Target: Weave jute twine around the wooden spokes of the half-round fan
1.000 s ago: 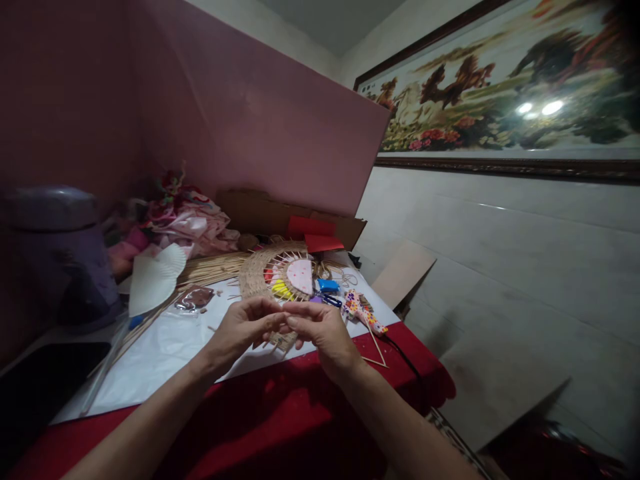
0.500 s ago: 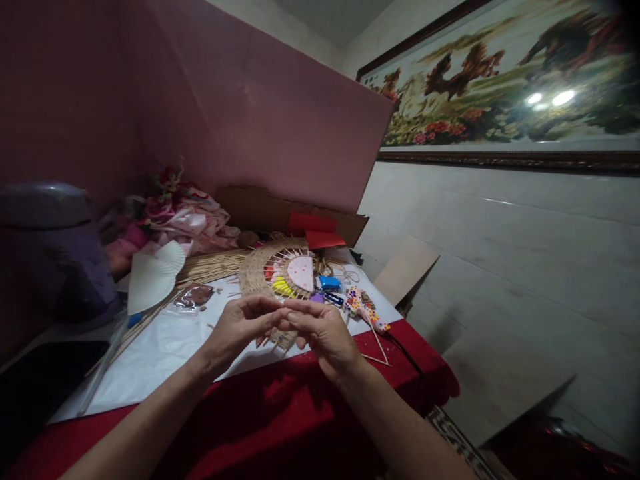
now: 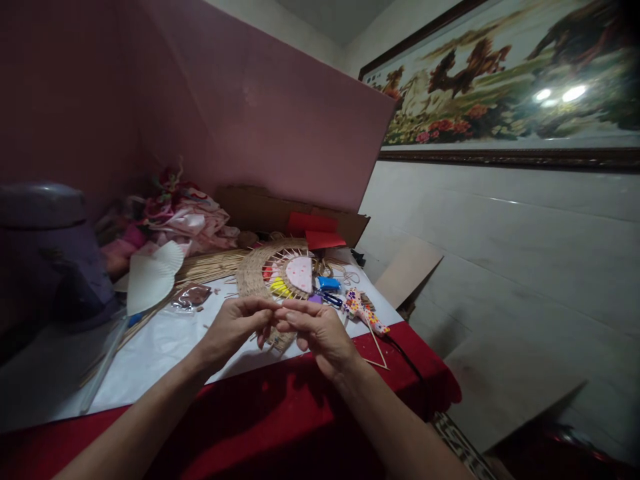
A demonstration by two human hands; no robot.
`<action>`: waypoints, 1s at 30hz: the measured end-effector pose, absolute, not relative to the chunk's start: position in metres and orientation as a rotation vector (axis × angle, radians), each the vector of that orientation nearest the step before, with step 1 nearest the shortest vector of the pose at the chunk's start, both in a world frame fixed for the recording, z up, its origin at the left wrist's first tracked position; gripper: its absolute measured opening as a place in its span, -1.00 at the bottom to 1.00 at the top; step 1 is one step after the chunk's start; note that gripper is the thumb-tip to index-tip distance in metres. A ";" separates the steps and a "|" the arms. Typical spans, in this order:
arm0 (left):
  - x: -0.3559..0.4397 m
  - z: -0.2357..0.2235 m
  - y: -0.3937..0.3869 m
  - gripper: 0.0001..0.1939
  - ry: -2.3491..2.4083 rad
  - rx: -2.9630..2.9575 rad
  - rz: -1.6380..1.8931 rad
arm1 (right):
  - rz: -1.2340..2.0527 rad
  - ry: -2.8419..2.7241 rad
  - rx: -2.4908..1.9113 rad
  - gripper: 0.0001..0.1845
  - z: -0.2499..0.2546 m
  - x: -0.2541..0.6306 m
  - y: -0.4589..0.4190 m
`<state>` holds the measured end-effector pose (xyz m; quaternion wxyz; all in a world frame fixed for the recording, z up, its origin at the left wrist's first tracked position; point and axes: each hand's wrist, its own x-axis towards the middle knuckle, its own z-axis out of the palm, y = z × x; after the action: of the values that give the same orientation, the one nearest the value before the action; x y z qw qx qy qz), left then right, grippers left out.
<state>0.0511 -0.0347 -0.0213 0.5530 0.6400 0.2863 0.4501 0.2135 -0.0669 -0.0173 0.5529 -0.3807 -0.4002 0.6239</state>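
My left hand (image 3: 245,327) and my right hand (image 3: 317,331) meet at the fingertips above the table's front part. Fingers and thumbs are pinched together on both; anything between them is too small or hidden to make out. Just behind lies a half-round woven straw piece (image 3: 253,270) with thin sticks radiating inward, a pale pink spotted half disc (image 3: 299,273) at its centre, and yellow clay (image 3: 281,287) between the sticks. My hands hide its lower part. A blue packet (image 3: 329,284) and a flower-patterned glue gun (image 3: 365,310) lie to its right.
A bundle of thin sticks (image 3: 210,265), white fan-shaped sheets (image 3: 154,280) and a bag of brown clay (image 3: 191,297) lie to the left. A purple container (image 3: 50,260) stands farther left. White paper (image 3: 145,363) covers part of the red tablecloth (image 3: 250,427). Cardboard (image 3: 250,203) leans behind.
Both hands stay together, with the left fingers drawn slightly back to the left. The view has shifted a little; the things on the table lie as before.
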 end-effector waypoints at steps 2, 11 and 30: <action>0.052 -0.018 -0.034 -0.80 0.669 1.495 1.063 | 1.475 -0.956 -0.883 -0.66 -0.016 0.216 -0.065; 0.060 0.006 -0.035 -0.79 0.758 1.463 1.081 | 1.543 -0.982 -0.801 -0.64 0.002 0.228 -0.055; 0.090 -0.010 -0.021 -0.84 0.775 1.407 1.463 | 1.427 -1.013 -0.732 -0.59 -0.008 0.232 -0.032</action>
<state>0.0899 -0.0213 -0.0101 0.4656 0.5731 0.3158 0.5959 0.2318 -0.0323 -0.0080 0.5829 -0.3135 -0.4338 0.6113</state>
